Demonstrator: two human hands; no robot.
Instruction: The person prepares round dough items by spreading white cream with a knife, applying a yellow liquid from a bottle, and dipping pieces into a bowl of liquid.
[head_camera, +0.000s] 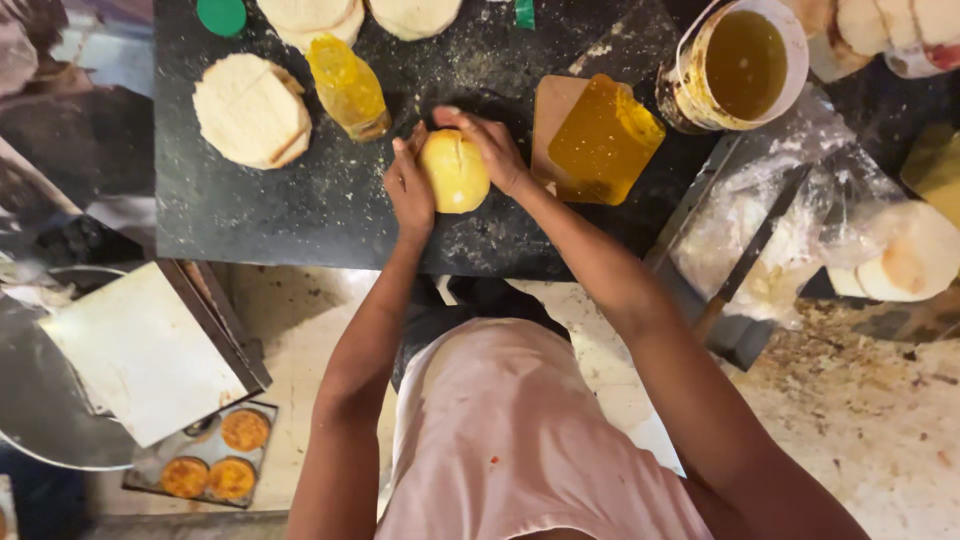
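Both hands cup a yellow dough ball (455, 170) on the dark slab (330, 210), near its front edge and about midway along it. The left hand (411, 190) curls against the ball's left side, fingers bent around it and thumb up near the top; the right hand (490, 148) wraps over the top and right side, fingers arched and pressed to the surface. A faint crease runs down the ball's face. Just beyond the left hand lies a plastic bottle (348, 86) of yellow oil, tilted on the slab. Left of the bottle sits a stack of pale flat rounds (250, 110), and 2 more stacks (312, 18) lie along the slab's far edge beside a green lid (221, 14). Just right of the right hand a clear pouch (603, 140) of amber oil rests on a tan board (553, 112). Farther right stands a white bucket (738, 62) of dark yellow oil, and below it a knife (752, 250) lies across crumpled plastic (760, 210). At lower left, a tray (205, 460) on the floor holds 3 browned patties (245, 430).
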